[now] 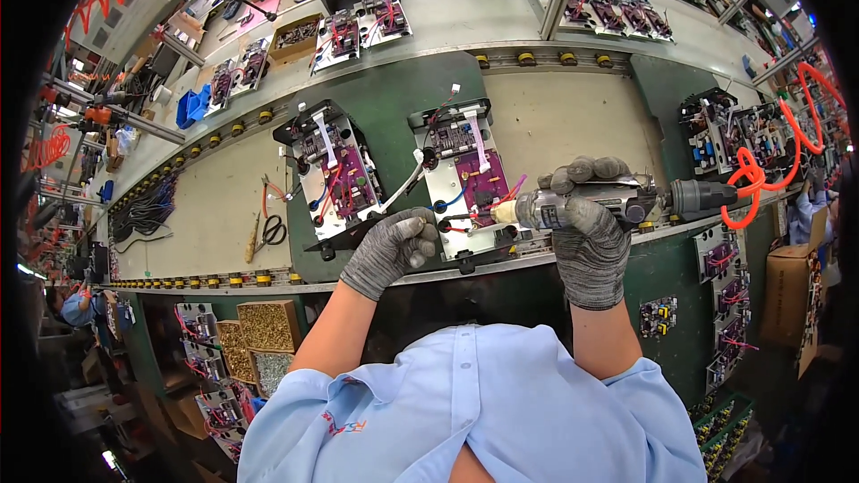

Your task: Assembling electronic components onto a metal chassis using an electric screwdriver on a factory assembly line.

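My right hand (pixel 591 246), in a grey knit glove, is wrapped round a silver power screwdriver (pixel 537 211) with an orange coiled hose (pixel 750 177) at its back end. The driver lies level, its pale nose pointing left over the near part of a metal chassis (pixel 438 186) that bears a purple circuit board (pixel 483 177). My left hand (pixel 390 249), gloved alike, is curled beside that chassis's near left corner, close to a white cable (pixel 404 188). Its fingertips are bent together; what they hold, if anything, is hidden. A second chassis with a purple board (pixel 347 181) stands to the left.
Both chassis rest on a green board (pixel 380 89) on the roller line. Scissors (pixel 274 231), a wooden-handled tool (pixel 253 241) and a black cable bundle (pixel 143 206) lie left. Another assembly (pixel 729 134) stands right. Screw boxes (pixel 268 326) sit below the line's near edge.
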Demonstrator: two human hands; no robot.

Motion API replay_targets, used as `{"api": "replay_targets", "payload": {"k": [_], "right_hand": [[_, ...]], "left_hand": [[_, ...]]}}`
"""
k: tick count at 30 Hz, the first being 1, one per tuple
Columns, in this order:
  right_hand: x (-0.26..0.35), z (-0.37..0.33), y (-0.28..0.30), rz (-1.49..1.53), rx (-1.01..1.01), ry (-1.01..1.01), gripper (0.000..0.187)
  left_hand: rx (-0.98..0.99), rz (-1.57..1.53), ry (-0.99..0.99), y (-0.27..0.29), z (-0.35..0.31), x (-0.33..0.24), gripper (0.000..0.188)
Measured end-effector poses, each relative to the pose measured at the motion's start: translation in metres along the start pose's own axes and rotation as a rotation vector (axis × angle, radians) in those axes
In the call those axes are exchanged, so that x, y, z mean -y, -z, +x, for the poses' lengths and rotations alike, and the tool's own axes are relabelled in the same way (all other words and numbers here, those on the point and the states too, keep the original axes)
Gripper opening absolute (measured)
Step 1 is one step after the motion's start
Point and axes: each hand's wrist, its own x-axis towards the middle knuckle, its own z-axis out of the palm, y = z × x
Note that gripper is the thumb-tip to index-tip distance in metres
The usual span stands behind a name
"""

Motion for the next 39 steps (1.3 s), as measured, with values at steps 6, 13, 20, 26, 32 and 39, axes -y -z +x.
{"api": "replay_targets", "payload": {"k": [6, 13, 20, 26, 32, 39], "right_hand": [[-0.002, 0.003, -0.004, 0.051, -0.005, -0.023, 0.046], [-0.001, 0.004, -0.002, 0.062, 0.002, -0.023, 0.046], [0.001, 0.003, 0.001, 0.046, -0.013, -0.054, 0.046], [0.001, 0.014, 0.015, 0.129, 0.108, -0.057, 0.047], [0.002, 0.02, 0.031, 0.093, 0.036, -0.089, 0.051], [0.006, 0.018, 0.037, 0.196, -0.033, -0.037, 0.05]], "left_hand": [[0.122, -0.07, -0.007, -0.007, 0.007, 0.003, 0.043], [0.041, -0.028, -0.033, -0.015, 0.002, -0.002, 0.043], [0.106, 0.105, -0.055, -0.04, -0.001, -0.01, 0.047], [0.042, 0.191, 0.02, -0.047, -0.002, -0.01, 0.051], [0.016, 0.168, 0.029, -0.052, 0.008, 0.002, 0.051], [0.005, 0.217, 0.069, -0.066, 0.008, -0.006, 0.051]]}}
